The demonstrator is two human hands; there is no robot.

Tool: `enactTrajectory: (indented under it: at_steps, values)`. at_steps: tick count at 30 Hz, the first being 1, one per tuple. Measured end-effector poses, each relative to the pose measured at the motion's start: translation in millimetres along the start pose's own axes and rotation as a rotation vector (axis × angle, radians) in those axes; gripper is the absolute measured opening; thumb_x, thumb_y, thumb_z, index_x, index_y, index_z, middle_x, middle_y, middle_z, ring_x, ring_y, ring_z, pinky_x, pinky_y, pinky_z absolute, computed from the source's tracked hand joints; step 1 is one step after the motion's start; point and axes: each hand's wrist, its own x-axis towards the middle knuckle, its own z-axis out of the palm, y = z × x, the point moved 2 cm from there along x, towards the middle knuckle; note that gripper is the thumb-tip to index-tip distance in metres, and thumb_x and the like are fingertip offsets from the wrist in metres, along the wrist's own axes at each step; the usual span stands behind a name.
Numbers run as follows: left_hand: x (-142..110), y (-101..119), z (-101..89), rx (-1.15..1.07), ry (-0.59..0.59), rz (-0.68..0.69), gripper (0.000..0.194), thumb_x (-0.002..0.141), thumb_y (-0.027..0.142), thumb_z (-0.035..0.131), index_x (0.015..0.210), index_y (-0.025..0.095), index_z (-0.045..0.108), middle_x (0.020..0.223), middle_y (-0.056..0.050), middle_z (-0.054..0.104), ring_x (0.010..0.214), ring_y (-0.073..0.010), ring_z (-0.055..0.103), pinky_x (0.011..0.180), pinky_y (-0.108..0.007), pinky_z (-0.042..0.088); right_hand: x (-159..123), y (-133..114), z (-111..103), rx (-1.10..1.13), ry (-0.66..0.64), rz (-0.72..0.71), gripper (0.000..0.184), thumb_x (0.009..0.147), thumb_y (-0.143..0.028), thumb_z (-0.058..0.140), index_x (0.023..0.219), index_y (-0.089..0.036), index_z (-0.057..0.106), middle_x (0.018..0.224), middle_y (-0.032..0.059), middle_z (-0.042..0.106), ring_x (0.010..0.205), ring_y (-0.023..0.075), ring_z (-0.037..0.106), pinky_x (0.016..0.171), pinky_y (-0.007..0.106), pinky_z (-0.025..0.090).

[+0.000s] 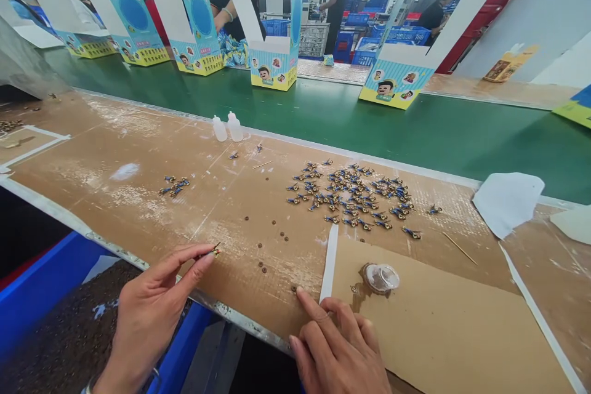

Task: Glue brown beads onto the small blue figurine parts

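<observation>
My left hand (152, 308) hovers over the near edge of the brown workbench (138, 160), thumb and forefinger pinched on a tiny dark part (215, 250). My right hand (339, 348) rests on the bench edge with the forefinger stretched out, its tip touching a small round bead (293, 288); the other fingers are curled. A few more beads (264, 268) lie between my hands. Beyond them is a spread of several small blue-and-gold pieces (355, 197). A small clear cap (381, 277) sits in a glue stain on a cardboard sheet (443, 326).
Two small white bottles (228, 127) stand at the bench's far edge. Behind runs a green conveyor belt (369, 117) carrying open printed boxes (273, 68). People work on the far side. A blue bin (60, 314) of dark granules sits below left. White paper scraps (506, 200) lie right.
</observation>
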Motion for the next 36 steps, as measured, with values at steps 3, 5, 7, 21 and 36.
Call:
enactTrajectory:
  at_steps: [3, 5, 7, 21, 36]
  values:
    - [-1, -2, 0.1, -0.008, -0.015, -0.007, 0.019, 0.069, 0.033, 0.072, 0.087, 0.026, 0.072, 0.094, 0.002, 0.071, 0.089, -0.0131, 0.063, 0.087, -0.019, 0.047, 0, 0, 0, -0.002, -0.001, 0.005, 0.028, 0.093, -0.026, 0.039, 0.068, -0.019, 0.05, 0.122, -0.008, 0.056, 0.09, 0.0196, 0.052, 0.073, 0.035, 0.03]
    - [-2, -4, 0.3, -0.012, -0.03, -0.011, 0.019, 0.07, 0.033, 0.072, 0.087, 0.026, 0.072, 0.093, 0.002, 0.071, 0.089, -0.0136, 0.063, 0.087, -0.02, 0.046, 1, 1, -1, -0.004, 0.002, 0.005, 0.028, 0.093, -0.026, 0.038, 0.068, -0.019, 0.049, 0.121, -0.0078, 0.056, 0.09, 0.0197, 0.052, 0.073, 0.035, 0.03]
    - [-2, -4, 0.4, -0.019, -0.036, -0.01, 0.019, 0.07, 0.033, 0.072, 0.087, 0.025, 0.072, 0.093, 0.002, 0.071, 0.089, -0.0141, 0.063, 0.087, -0.021, 0.047, 1, 0, 0, -0.005, 0.003, -0.006, 0.028, 0.093, -0.025, 0.039, 0.067, -0.019, 0.049, 0.121, -0.0078, 0.056, 0.091, 0.0197, 0.052, 0.074, 0.035, 0.03]
    - [-3, 1, 1.5, -0.027, -0.02, -0.022, 0.018, 0.068, 0.033, 0.073, 0.085, 0.026, 0.073, 0.09, 0.003, 0.071, 0.085, -0.0135, 0.064, 0.085, -0.02, 0.047, -1, -5, 1, 0.022, 0.02, -0.005, 0.029, 0.093, -0.025, 0.039, 0.067, -0.019, 0.05, 0.121, -0.0077, 0.056, 0.091, 0.0191, 0.052, 0.074, 0.035, 0.03]
    - [-15, 0, 2.7, 0.012, -0.043, -0.232, 0.03, 0.063, 0.044, 0.073, 0.086, 0.025, 0.074, 0.089, 0.0, 0.074, 0.083, -0.0157, 0.067, 0.081, -0.02, 0.052, 4, -11, -2, 0.005, 0.085, -0.031, 0.033, 0.093, -0.027, 0.038, 0.062, -0.019, 0.048, 0.116, -0.0067, 0.06, 0.086, 0.017, 0.055, 0.071, 0.033, 0.031]
